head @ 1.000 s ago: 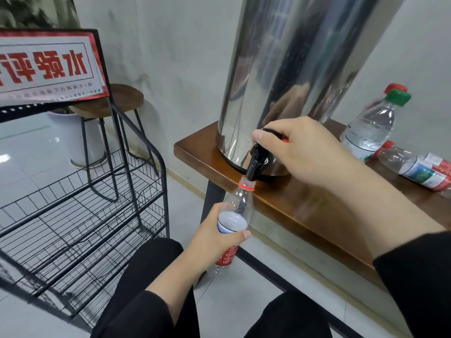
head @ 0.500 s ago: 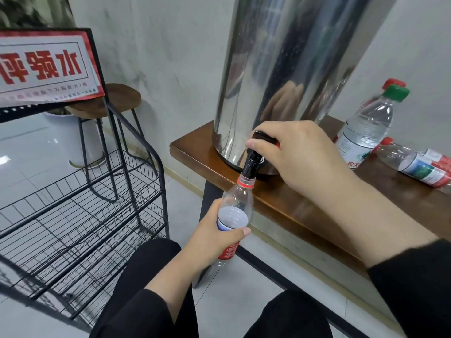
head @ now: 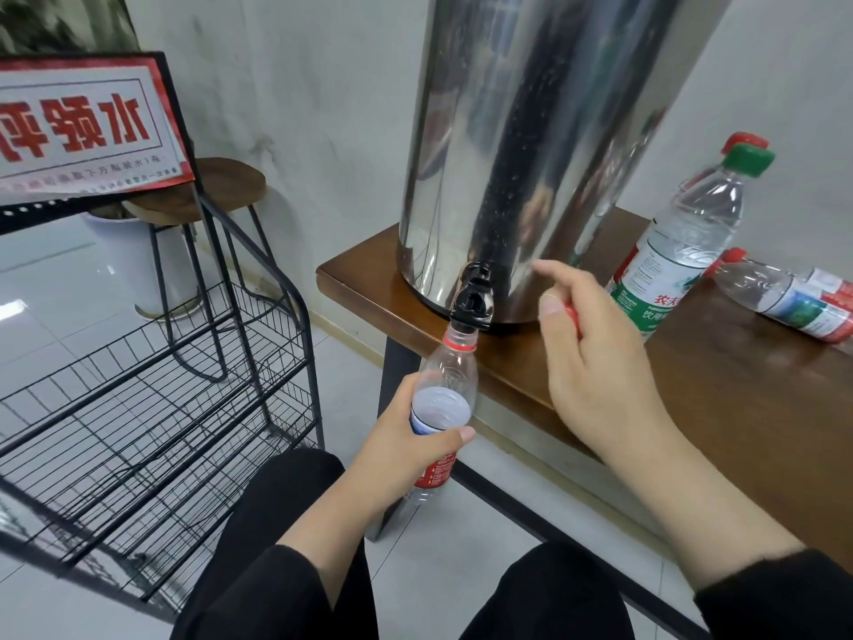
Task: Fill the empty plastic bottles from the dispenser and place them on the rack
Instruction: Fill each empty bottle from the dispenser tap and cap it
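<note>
My left hand (head: 401,450) grips a clear plastic bottle (head: 450,376) with a red label. It holds the bottle upright with its open mouth right under the black tap (head: 475,297) of the tall steel dispenser (head: 531,131). Water shows inside the bottle. My right hand (head: 595,376) hovers to the right of the tap, not touching it, with a small red cap (head: 572,316) pinched in its fingers. The black wire rack (head: 161,399) stands to the left, and its visible shelves hold no bottles.
The dispenser sits on a wooden table (head: 738,385). A green-capped bottle (head: 683,242) stands to its right, with a red-capped one (head: 745,143) behind it. Another bottle (head: 784,297) lies on its side. A stool (head: 207,187) and a red-and-white sign (head: 78,127) are at left.
My right hand has let go of the tap and drawn back to the right. The left hand keeps the bottle under the spout.
</note>
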Demonstrator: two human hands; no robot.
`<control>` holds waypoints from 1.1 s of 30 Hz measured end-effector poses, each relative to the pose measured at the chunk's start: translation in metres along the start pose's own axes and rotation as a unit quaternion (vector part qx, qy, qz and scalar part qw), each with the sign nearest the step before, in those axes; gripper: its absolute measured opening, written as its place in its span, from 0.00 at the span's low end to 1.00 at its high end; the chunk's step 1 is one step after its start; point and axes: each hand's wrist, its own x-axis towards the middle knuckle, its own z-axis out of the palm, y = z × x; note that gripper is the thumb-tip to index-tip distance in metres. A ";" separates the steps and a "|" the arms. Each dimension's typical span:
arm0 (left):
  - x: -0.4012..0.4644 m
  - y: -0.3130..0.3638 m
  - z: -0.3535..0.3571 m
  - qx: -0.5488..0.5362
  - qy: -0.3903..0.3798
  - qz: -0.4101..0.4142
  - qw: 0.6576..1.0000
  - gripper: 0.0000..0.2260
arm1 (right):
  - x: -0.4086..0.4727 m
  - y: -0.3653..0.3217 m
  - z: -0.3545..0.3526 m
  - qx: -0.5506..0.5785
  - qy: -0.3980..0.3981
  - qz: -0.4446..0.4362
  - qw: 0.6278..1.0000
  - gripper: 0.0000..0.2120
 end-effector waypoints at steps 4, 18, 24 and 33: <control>-0.001 -0.001 -0.001 -0.009 0.001 0.001 1.000 0.26 | 0.003 0.030 0.007 0.022 -0.063 0.089 0.994 0.13; 0.001 -0.001 0.000 0.013 -0.004 -0.007 1.000 0.27 | 0.015 0.047 0.028 -0.168 -0.091 0.078 0.978 0.18; -0.001 -0.002 -0.001 0.015 0.001 -0.015 1.000 0.26 | 0.014 0.044 0.032 -0.248 -0.080 0.081 0.962 0.24; -0.003 -0.008 -0.001 0.012 0.010 -0.027 1.000 0.27 | 0.014 0.049 0.020 -0.197 -0.058 0.092 0.974 0.24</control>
